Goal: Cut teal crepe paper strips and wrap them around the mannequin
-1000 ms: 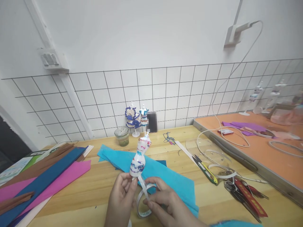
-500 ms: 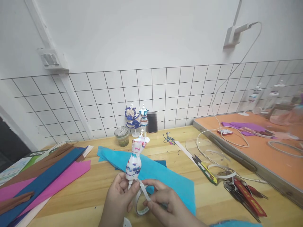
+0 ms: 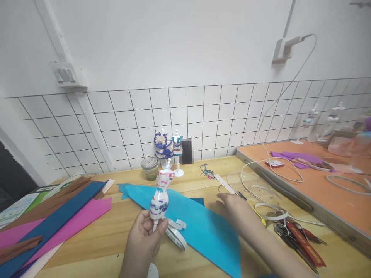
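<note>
My left hand (image 3: 143,239) is closed round the stem of a small white mannequin bust (image 3: 160,197) streaked with blue, red and pink, held upright above the wooden table (image 3: 95,243). A white tape roll (image 3: 176,235) hangs loose by the bust's base, over the sheet of cyan paper (image 3: 199,227). My right hand (image 3: 236,210) is blurred by motion, stretched out to the right over the cyan paper toward the yellow-handled snips (image 3: 255,210); nothing shows in it.
Pink, blue and brown paper sheets (image 3: 58,220) lie at the left. Two dressed mini mannequins (image 3: 168,148), a glass jar (image 3: 150,168) and a dark phone (image 3: 186,151) stand by the tiled wall. Scissors (image 3: 295,235), tape loops and a white cable lie right, beside an orange table (image 3: 319,181).
My right hand let go of the tape roll and swung right toward the snips. The left hand shifted the bust slightly left and the tape roll dropped beside it.
</note>
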The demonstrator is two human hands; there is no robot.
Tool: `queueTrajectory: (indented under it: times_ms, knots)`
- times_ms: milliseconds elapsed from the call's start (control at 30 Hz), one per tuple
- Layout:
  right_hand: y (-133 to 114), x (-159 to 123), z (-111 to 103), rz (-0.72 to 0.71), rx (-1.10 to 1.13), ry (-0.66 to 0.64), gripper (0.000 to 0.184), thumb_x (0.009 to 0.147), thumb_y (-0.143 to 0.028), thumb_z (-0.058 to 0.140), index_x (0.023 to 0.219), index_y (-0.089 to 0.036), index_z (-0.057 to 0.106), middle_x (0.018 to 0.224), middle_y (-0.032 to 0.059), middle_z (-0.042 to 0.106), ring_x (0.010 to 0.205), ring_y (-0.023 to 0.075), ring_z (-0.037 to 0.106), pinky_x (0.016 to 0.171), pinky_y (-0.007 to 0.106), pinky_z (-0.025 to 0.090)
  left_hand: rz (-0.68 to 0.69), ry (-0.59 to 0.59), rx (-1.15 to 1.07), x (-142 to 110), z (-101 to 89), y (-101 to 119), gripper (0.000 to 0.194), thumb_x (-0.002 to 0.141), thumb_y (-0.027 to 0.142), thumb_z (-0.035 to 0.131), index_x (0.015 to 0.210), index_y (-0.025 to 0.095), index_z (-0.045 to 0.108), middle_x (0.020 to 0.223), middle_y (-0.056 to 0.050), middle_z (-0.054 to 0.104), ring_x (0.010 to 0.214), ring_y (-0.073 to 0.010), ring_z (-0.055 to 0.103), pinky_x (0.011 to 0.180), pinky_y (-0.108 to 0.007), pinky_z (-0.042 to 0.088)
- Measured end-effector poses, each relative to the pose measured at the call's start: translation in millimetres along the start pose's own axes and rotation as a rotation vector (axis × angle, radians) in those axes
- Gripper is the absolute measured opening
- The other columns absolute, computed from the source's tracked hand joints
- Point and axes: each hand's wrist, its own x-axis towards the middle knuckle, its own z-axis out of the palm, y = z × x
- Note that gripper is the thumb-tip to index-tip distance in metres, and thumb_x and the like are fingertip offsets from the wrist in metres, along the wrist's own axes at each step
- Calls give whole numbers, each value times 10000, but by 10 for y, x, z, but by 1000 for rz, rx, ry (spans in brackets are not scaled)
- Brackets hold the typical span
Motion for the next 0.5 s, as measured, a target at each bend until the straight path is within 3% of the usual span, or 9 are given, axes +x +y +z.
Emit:
queueTrajectory:
  times_ms: [33, 100, 200, 367, 500]
  knots:
    - [119, 64, -22, 71, -98, -9, 216, 859, -169, 467, 894, -57, 648, 880, 189, 673, 913, 295, 610, 794, 451, 446, -3, 10, -15, 3, 9, -5, 387, 587, 352, 733, 826, 189, 476, 634, 16, 673, 336, -19, 349, 295, -105, 209]
    - [330, 142, -33, 174, -254, -38, 153, 859, -205, 511, 870, -100, 623, 843, 80, 665, 825, 212, 625, 752, 415, 477, -3, 49, -55, 8, 31, -16, 430, 533, 346, 764, 821, 185, 488, 619, 6, 681, 367, -38, 426, 299, -100, 211]
    - [541, 133, 2, 231, -385, -77, 154, 862, -263, 525, 865, -129, 602, 831, 12, 642, 763, 152, 616, 711, 355, 492, 2, 84, -82, 14, 54, -35, 450, 489, 341, 787, 792, 180, 496, 626, -2, 689, 357, -37, 438, 287, -100, 201]
    - [771, 59, 13, 178, -390, -55, 144, 847, -172, 478, 785, -132, 602, 763, 40, 645, 715, 175, 611, 629, 314, 445, 6, 31, -70, 30, 42, -72, 413, 529, 358, 757, 776, 180, 477, 603, 11, 668, 303, -9, 319, 268, -101, 184]
    - [960, 65, -94, 136, -268, -6, 199, 715, -65, 470, 598, -171, 591, 644, 77, 658, 649, 215, 630, 519, 264, 371, 1, -11, -81, 42, 32, -97, 420, 548, 358, 745, 801, 178, 463, 567, 25, 645, 286, 6, 256, 265, -97, 165]
